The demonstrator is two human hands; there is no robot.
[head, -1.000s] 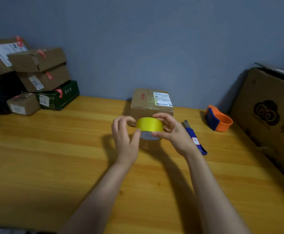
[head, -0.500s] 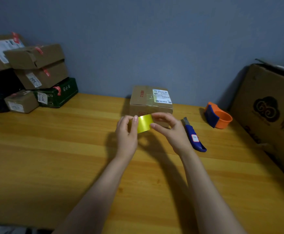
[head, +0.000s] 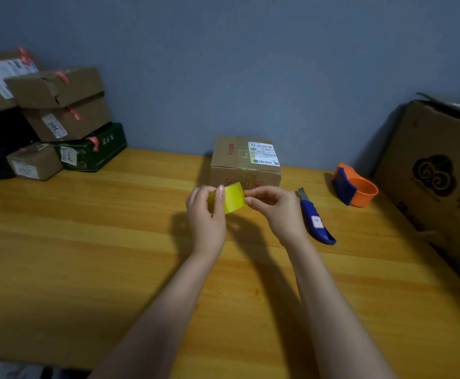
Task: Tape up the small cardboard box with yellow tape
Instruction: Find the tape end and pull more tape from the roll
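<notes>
Left hand (head: 205, 214) and right hand (head: 275, 207) hold a roll of yellow tape (head: 233, 197) above a wooden table (head: 86, 255), just in front of a small cardboard box (head: 245, 165). L fingers curl round the roll's left side, thumb pressed on its glossy band; R thumb and forefinger pinch the roll's right edge. Roll faces the camera band-on, its axis running roughly L-R, slightly tilted. Box, squat and brown w/ clear tape and a white label on top, sits near the table's far edge by a blue-grey wall. Blue box cutter (head: 316, 218) lies just R of the right wrist, blade end pointing away; orange tape dispenser (head: 356, 188) sits beyond it. Stacked parcels (head: 59, 110) crowd the far L corner, big carton (head: 442, 173) the R side; near tabletop is open.
</notes>
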